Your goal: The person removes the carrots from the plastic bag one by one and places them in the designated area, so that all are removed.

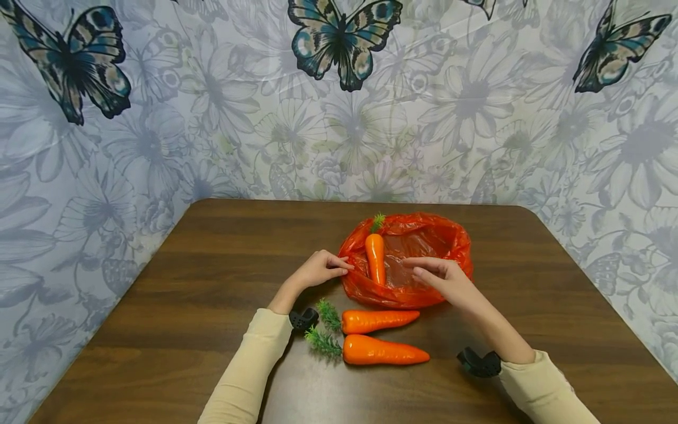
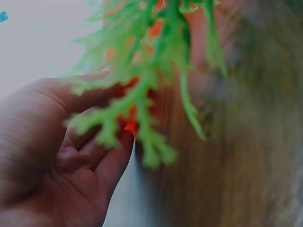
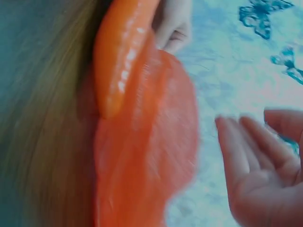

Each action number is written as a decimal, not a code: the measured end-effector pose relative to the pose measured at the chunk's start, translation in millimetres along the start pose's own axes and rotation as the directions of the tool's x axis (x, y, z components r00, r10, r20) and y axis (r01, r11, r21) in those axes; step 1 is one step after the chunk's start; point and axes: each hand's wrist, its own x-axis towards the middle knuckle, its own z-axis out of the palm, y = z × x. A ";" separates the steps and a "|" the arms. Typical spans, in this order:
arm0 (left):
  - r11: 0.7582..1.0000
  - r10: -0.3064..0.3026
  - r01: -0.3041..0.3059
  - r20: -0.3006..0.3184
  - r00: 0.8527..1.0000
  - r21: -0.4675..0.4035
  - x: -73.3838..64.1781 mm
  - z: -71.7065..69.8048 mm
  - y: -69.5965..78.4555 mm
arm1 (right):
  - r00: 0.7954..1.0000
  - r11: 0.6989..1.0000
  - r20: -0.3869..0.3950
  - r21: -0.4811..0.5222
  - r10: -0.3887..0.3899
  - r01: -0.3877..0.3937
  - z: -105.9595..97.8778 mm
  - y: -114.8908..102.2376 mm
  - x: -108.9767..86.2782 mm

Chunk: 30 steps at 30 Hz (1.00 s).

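A red plastic bag (image 1: 424, 294) lies open-mouthed on the table, with one carrot (image 1: 375, 259) inside it, green top toward the far rim. My left hand (image 1: 320, 269) pinches the bag's left rim between thumb and fingers. Green carrot leaves (image 2: 137, 99) partly cover that hand in the left wrist view. Over the bag's right part hovers my right hand (image 1: 442, 277), fingers extended and holding nothing; the right wrist view shows the hand (image 3: 265, 175) apart from the bag. Two more carrots, an upper one (image 1: 378, 321) and a lower one (image 1: 384, 350), lie in front of the bag.
The brown wooden table (image 1: 185, 330) carries the bag and carrots. Behind it hangs a pale floral backdrop (image 1: 238, 135) with butterflies. Each wrist wears a black device, one on the left (image 1: 304, 319) and one on the right (image 1: 479, 362).
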 end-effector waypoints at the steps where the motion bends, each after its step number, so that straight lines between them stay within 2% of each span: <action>1: 1.000 -0.001 0.001 -0.001 1.000 -0.002 0.2 0.1 0.3 | 1.000 1.000 -0.028 -0.003 0.014 -0.014 3.1 2.0 5.5; 4: 1.000 0.002 -0.002 -0.005 1.000 -0.003 1.2 0.4 -0.1 | 0.994 0.997 -0.100 -0.045 0.052 -0.057 12.3 9.0 20.3; 8: 1.000 -0.003 0.003 -0.003 1.000 -0.003 1.7 0.3 -0.7 | 0.988 0.985 -0.138 -0.144 0.073 -0.093 22.3 17.9 33.3; 12: 1.000 -0.011 0.011 -0.001 1.000 0.012 0.8 0.6 -1.9 | 0.987 0.943 -0.138 -0.310 0.083 -0.123 29.4 25.4 41.6; 15: 1.000 -0.013 0.013 0.002 1.000 0.018 0.2 1.2 -2.9 | 0.986 0.904 -0.121 -0.401 0.112 -0.152 33.2 30.4 46.2; 17: 1.000 -0.010 0.010 0.006 1.000 0.017 0.3 1.6 -3.6 | 0.987 0.889 -0.099 -0.431 0.127 -0.158 34.9 33.2 49.1; 25: 1.000 -0.007 0.007 -0.001 1.000 0.018 1.3 1.8 -4.5 | 0.991 0.868 0.007 -0.484 0.131 -0.111 37.3 42.7 62.3; 30: 1.000 -0.001 0.001 0.000 1.000 0.022 1.7 1.8 -5.0 | 0.985 0.853 0.016 -0.503 0.171 -0.140 36.8 44.9 64.1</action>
